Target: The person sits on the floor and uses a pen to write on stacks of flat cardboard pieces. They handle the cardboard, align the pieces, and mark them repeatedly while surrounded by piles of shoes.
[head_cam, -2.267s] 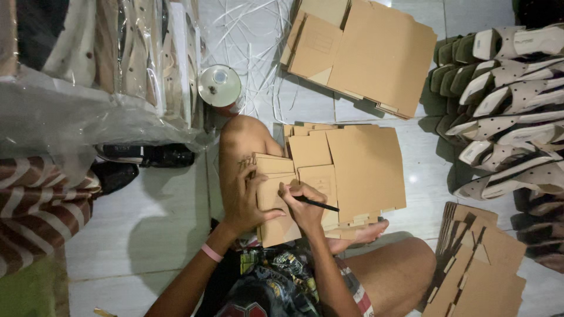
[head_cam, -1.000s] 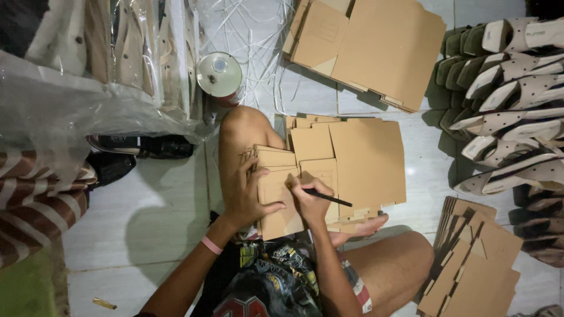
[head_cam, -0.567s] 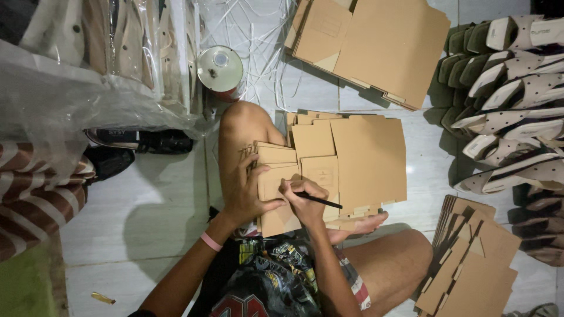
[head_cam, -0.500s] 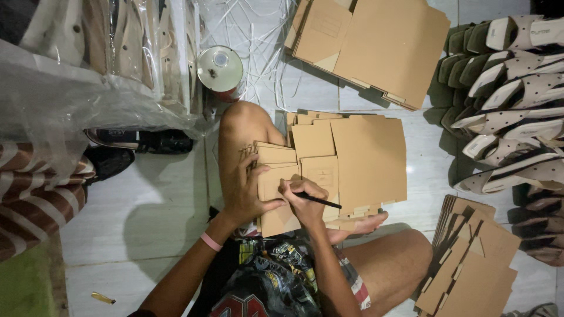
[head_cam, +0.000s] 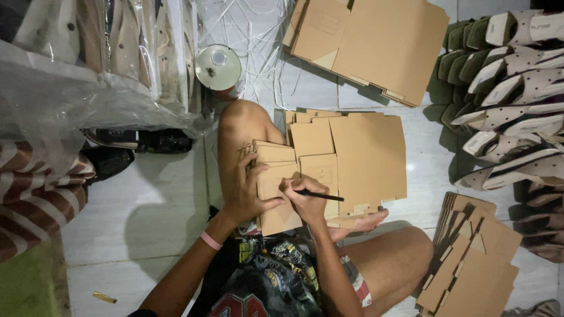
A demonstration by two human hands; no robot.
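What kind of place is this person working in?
Probably a small footwear packing workshop, worked on the floor: stacks of flat cardboard boxes, rows of sandals at the side, and bagged goods in clear plastic.

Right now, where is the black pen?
Head view, centre: the black pen is in the right hand, its tip on the flat cardboard piece beside the left hand.
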